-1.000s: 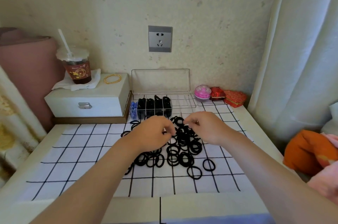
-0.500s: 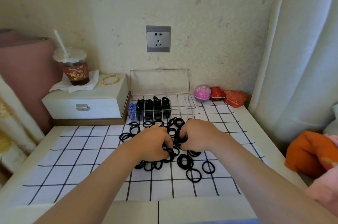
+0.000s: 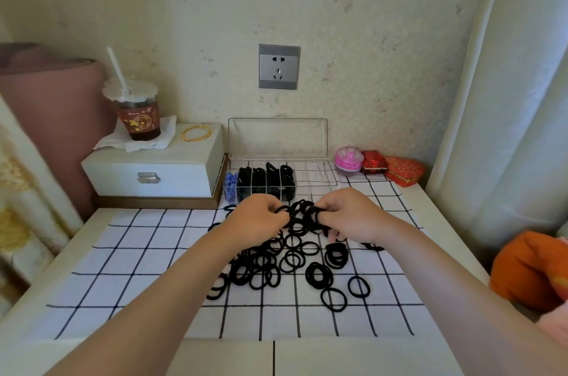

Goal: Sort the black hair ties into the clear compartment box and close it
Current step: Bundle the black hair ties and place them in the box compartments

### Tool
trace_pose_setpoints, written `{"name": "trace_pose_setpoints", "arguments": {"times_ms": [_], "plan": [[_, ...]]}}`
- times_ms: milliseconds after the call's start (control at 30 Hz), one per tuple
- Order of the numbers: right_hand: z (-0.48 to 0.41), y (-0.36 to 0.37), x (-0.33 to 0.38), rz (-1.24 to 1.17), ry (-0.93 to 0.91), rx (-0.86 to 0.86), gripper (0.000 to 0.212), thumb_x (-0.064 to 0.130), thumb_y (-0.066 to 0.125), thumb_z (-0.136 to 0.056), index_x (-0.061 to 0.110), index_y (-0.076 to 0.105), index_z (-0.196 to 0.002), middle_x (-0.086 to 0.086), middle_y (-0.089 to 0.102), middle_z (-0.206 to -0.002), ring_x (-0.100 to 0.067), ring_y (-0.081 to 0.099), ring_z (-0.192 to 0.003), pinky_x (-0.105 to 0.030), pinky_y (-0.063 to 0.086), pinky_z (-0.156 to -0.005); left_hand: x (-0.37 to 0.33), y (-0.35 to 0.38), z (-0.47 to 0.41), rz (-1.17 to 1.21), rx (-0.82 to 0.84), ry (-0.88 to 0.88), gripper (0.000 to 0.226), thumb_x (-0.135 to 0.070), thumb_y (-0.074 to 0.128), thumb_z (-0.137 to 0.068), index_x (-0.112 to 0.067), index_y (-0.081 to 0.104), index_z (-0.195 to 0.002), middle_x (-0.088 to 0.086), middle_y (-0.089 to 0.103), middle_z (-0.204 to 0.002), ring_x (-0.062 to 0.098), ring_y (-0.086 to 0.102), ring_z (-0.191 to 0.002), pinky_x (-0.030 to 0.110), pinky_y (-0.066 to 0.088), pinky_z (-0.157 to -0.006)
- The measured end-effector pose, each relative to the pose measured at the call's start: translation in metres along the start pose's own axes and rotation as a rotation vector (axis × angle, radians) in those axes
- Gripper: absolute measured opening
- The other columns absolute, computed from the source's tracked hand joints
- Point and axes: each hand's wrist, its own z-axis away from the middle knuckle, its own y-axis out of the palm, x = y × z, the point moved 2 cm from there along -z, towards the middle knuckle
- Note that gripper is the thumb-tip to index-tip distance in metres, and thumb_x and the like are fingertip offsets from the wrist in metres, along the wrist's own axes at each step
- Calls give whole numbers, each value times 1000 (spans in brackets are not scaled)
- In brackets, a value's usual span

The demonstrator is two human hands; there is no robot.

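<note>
In mid-frame, the left hand and right hand pinch one bunch of black hair ties in curled fingers above dozens more loose on the bench's checked cloth, just below the clear compartment box, open, four compartments packed black.

No legible text for you to log. The drink cup on the white box wears a brown sleeve with a gold emblem and one small white line of print, too small to read. The pink round case shows blurred markings only.
</note>
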Motion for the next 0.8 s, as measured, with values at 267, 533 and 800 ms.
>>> {"name": "trace_pose_setpoints", "arguments": {"times_ms": [267,533,800], "plan": [[6,-1,19,-366,-12,125,15,17,61,-97,7,71,-103,-6,73,-79,-19,63,-57,-29,51,-54,1,6,1,298,-55,-115,6,-27,72,-87,-21,75,-85,-1,68,-69,10,62,-64,31,60,-73],[3,3,15,-229,46,21,14,12,59,-91,10,72,-91,-7,73,-74,-19,65,-54,-30,52,-52,-12,9,6,860,303,-189,28,-17,62,-94,0,69,-116,23,70,-114,22,67,-94,34,58,-87],[2,5,13,-66,-23,-26,9,24,68,-86,18,73,-91,1,70,-67,-13,63,-51,-32,55,-53,-10,15,4,724,237,-125,23,-16,68,-92,-11,72,-114,9,72,-111,16,69,-92,32,58,-88]]}}
